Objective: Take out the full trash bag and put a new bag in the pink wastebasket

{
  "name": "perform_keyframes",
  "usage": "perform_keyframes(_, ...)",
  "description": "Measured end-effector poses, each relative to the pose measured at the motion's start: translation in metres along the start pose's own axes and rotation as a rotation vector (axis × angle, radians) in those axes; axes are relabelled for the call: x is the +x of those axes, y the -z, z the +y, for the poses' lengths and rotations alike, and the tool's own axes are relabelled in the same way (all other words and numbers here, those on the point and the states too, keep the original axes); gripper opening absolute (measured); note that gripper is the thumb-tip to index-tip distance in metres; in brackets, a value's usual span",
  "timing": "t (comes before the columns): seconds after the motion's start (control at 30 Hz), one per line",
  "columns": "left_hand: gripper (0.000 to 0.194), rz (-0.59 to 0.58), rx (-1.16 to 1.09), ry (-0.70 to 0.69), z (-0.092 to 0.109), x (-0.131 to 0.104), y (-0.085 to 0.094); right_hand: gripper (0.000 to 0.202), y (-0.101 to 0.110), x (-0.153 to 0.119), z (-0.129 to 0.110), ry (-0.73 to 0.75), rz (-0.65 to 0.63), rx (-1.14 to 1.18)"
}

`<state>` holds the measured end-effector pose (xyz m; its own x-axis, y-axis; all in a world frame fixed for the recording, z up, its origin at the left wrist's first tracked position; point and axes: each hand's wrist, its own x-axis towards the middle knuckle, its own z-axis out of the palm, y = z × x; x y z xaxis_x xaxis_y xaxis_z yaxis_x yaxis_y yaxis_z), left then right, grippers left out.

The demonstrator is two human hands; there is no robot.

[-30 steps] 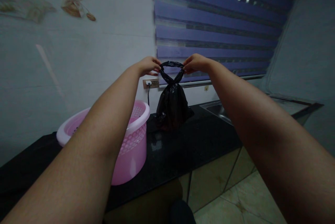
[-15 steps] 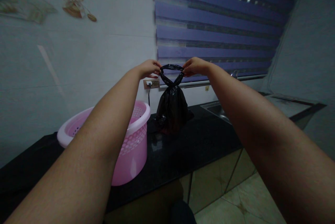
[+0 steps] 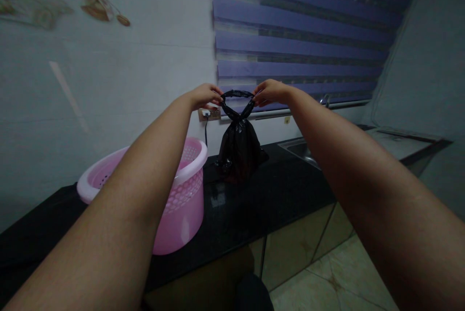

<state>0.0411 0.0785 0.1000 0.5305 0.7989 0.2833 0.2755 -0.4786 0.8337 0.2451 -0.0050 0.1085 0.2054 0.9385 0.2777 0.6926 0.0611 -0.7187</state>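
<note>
Black plastic bag (image 3: 240,148) stands at the centre of the clock, its base seeming to meet the bench, though dark on dark blurs that edge. Its twisted handle loop (image 3: 238,93) is pulled up at twelve o'clock. The grip of the left hand (image 3: 205,97) is pinched on the loop's left side, and the grip of the right hand (image 3: 269,93) is pinched on its right side.

The long, glossy black stone bench (image 3: 232,219) runs from eight o'clock to three. At eight o'clock a pink plastic basket with perforated sides (image 3: 187,224) sits on it, partly behind the left forearm. A stainless steel sink (image 3: 286,146) is set in at three o'clock. Pale cabinet fronts (image 3: 294,243) drop away at five o'clock to a cream tiled floor (image 3: 345,272).

A pale tiled wall (image 3: 156,73) fills ten o'clock, bearing a brown floral motif (image 3: 96,8). A striped purple blind (image 3: 308,20) covers one o'clock. Just beside the left hand, a brown wall socket (image 3: 215,114) carries a white plug (image 3: 206,113) and black cord (image 3: 206,132).

Compared with one second ago, both hands and the loop are slightly lower against the socket; bag and basket keep their places, and the grip is unchanged.
</note>
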Motion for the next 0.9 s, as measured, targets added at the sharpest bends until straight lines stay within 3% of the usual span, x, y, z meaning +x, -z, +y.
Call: perform_keyframes(0.9, 0.017, -0.025, 0.026, 0.018, -0.012, 0.002, 0.001, 0.014, -0.004, 0.007, 0.009, -0.004, -0.076, -0.004)
